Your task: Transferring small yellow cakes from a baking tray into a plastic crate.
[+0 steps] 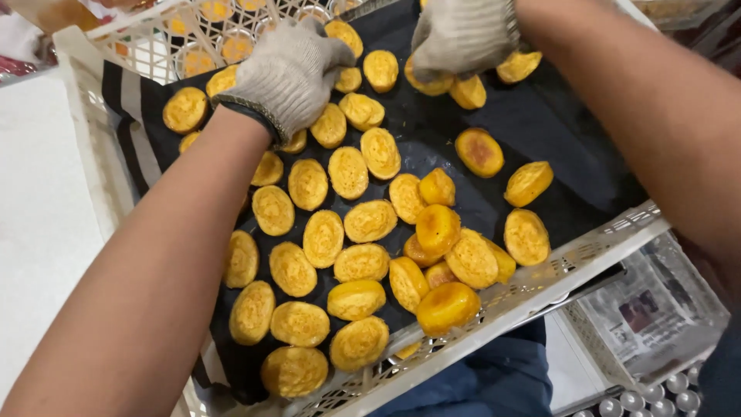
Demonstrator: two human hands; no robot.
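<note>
two knit-gloved hands (289, 73) touch oval golden cakes (323, 238).

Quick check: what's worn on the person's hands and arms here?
Both the left hand and the right hand wear light grey knitted work gloves with a ribbed weave. The left glove has a dark band at its cuff. Both forearms are bare: no sleeves, watches or markings show.

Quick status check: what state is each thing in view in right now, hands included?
left hand: gloved, palm down on the cakes, grip not visible
right hand: gloved, fingers curled over cakes at the far edge
oval yellow cakes: loose, mostly one layer, a few stacked near the middle
browner cake: lying apart, darker top
dark cloth: spread as lining
white crate: lined, partly filled
</note>
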